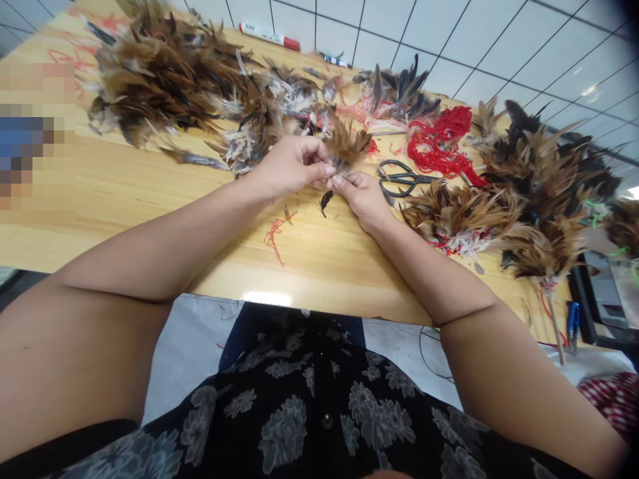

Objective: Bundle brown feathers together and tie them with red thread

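Observation:
Between my two hands, above the wooden table (210,239), is a small bunch of brown feathers (348,143) with its tips pointing away from me. My left hand (294,163) pinches the base of the bunch with thumb and fingers. Close against it, my right hand (363,196) is closed on the same base, fingertips nearly touching the left ones. The quill ends are mostly hidden by my fingers. A small dark feather (326,201) shows just below the hands. Black-handled scissors (404,178) lie right of my right hand.
A big heap of brown feathers (164,73) covers the back left. Red yarn (439,143) lies behind the scissors. Tied feather bundles (464,213) and a feather duster with a stick (552,313) are at right, near blue-handled snips (573,322). A marker (269,36) lies by the tiled wall.

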`<state>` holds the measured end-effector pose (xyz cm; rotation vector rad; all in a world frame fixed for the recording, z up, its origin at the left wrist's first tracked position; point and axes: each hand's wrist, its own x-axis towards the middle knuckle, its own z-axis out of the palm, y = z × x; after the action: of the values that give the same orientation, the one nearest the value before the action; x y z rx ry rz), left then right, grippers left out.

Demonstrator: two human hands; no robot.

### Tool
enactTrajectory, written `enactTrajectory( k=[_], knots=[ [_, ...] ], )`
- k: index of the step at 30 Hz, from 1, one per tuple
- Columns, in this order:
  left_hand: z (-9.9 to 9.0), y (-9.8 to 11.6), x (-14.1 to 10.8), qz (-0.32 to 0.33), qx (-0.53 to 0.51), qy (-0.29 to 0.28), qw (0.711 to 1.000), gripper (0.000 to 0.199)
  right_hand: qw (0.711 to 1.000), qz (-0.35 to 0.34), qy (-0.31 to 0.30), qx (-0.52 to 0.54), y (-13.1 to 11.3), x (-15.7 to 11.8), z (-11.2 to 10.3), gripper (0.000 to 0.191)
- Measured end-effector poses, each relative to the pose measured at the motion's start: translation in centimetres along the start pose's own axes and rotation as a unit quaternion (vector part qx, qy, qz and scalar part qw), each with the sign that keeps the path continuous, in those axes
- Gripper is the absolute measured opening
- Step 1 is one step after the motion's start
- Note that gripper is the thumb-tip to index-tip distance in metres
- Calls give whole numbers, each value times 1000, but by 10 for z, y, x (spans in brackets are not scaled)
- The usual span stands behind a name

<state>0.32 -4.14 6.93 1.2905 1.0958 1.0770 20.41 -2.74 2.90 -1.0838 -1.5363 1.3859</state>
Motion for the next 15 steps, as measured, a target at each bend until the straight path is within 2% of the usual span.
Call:
enactTrajectory(
  k=[5, 11, 15],
  knots=[
    [0, -1, 1, -11, -24, -26, 999, 46, 1000, -2, -15, -18, 6, 0, -2, 64],
    [-5, -10, 5, -11, -4, -28, 1000, 40, 999, -16, -28, -23, 10, 1, -3, 42],
    [-3, -7, 2, 2, 24, -25, 999, 35, 999, 0, -21, -40, 4, -2, -1, 43]
  ],
)
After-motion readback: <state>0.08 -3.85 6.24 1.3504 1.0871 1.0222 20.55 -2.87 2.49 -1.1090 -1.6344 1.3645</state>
